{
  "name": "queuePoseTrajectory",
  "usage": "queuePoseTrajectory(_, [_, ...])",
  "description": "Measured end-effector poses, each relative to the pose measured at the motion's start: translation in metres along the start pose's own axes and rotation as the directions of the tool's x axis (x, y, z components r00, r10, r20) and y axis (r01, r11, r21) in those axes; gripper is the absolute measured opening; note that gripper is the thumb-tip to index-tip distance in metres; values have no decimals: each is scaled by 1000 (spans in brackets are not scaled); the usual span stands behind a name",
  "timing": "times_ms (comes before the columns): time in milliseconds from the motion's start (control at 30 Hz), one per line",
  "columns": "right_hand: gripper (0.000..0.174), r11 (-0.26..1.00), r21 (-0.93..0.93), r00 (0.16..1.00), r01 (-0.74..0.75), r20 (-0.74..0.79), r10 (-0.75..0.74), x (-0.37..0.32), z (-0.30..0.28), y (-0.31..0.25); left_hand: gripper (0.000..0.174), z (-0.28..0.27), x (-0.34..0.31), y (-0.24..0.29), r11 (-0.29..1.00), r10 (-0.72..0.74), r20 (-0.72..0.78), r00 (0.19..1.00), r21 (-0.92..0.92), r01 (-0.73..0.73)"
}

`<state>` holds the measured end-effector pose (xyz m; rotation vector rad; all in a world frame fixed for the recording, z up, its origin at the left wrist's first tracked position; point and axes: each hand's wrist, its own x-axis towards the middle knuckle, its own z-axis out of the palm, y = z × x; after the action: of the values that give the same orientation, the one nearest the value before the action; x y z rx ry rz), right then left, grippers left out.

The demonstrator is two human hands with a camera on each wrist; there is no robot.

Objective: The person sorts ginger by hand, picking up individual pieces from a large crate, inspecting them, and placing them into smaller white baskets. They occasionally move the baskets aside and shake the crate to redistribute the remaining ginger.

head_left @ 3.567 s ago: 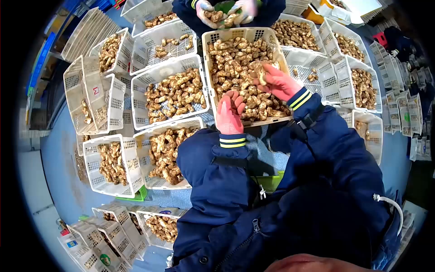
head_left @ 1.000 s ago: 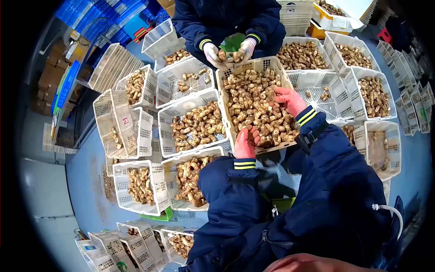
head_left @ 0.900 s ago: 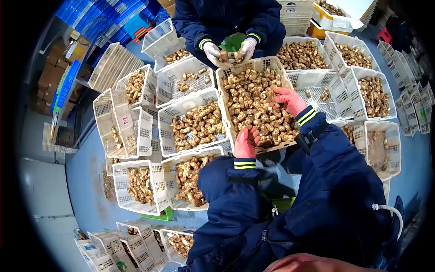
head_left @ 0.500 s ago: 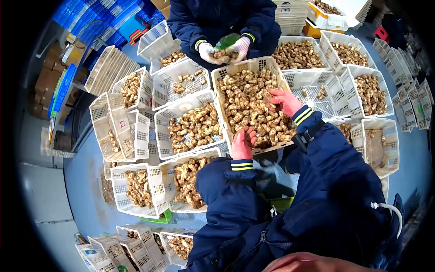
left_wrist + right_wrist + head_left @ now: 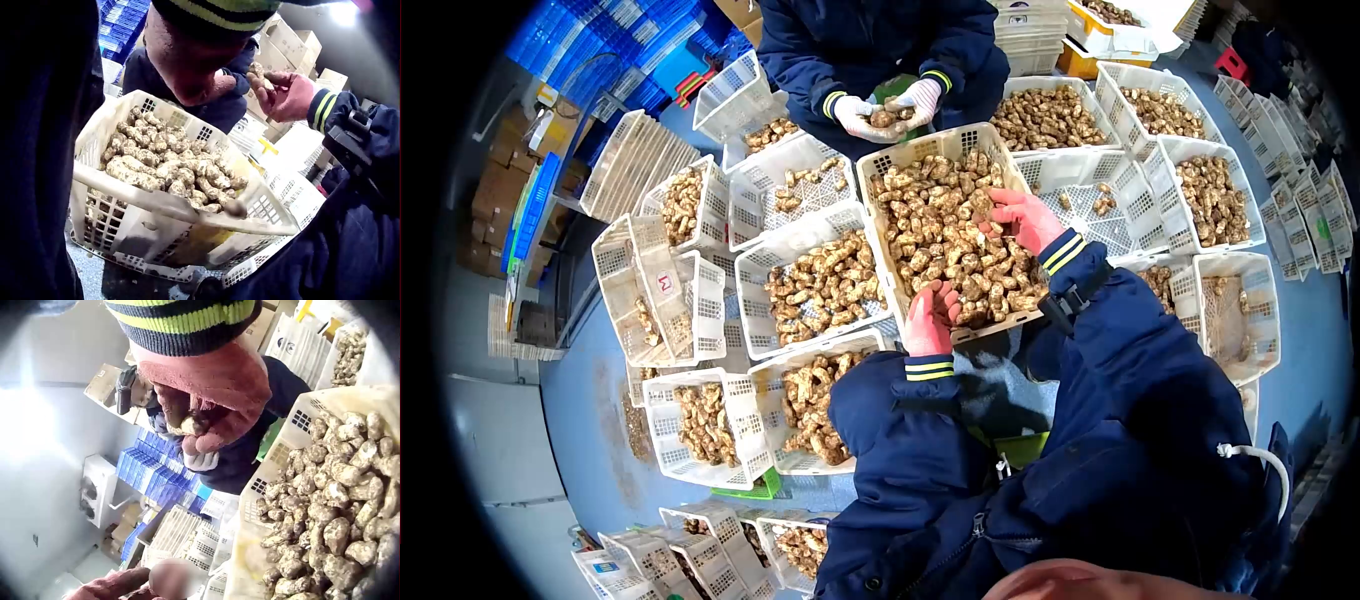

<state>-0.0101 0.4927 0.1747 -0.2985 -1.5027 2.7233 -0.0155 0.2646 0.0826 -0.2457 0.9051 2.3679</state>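
Observation:
My right hand (image 5: 1025, 218), in a pink work glove, pinches a knobbly brown-and-cream mushroom (image 5: 259, 70) between thumb and fingers, above the right side of a large cream crate (image 5: 870, 225). In the right wrist view part of that mushroom (image 5: 192, 425) peeks out from the curled fingers. My left hand (image 5: 928, 322), also gloved in pink, hovers at the crate's near left corner, palm up with fingers loosely bent and nothing visible in it. The crate is heaped with similar mushrooms (image 5: 945, 235).
White perforated crates with mushrooms stand on both sides, such as the left crate (image 5: 745, 290) and the sparsely filled right crate (image 5: 1090, 228). Across from me a person (image 5: 880, 50) in white gloves (image 5: 920, 100) holds mushrooms. Stacked blue crates (image 5: 590, 45) stand at the back left.
Since the oldest frame the head view has tilted up, showing more of the other person. Over the last second it shifts slightly; both my hands stay nearly in place over the crate.

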Motion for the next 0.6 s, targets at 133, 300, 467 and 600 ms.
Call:
queuePoseTrajectory(133, [45,987,-161,999,14,45,-7,10,-8,11,37,-1,1,1,1000,7,21,1000,7,-7])
queuePoseTrajectory(300, [43,969,-246,998,-34,51,48,13,-13,25,35,3,0,0,1000,-1,11,1000,12,1])
queuePoseTrajectory(467, [42,759,-646,994,-79,2,105,25,-24,42,37,6,-2,3,999,-16,-4,1000,29,16])
queuePoseTrajectory(600, [40,392,-919,991,-42,10,130,24,-41,53,40,4,-2,2,999,-11,-8,1000,34,11])
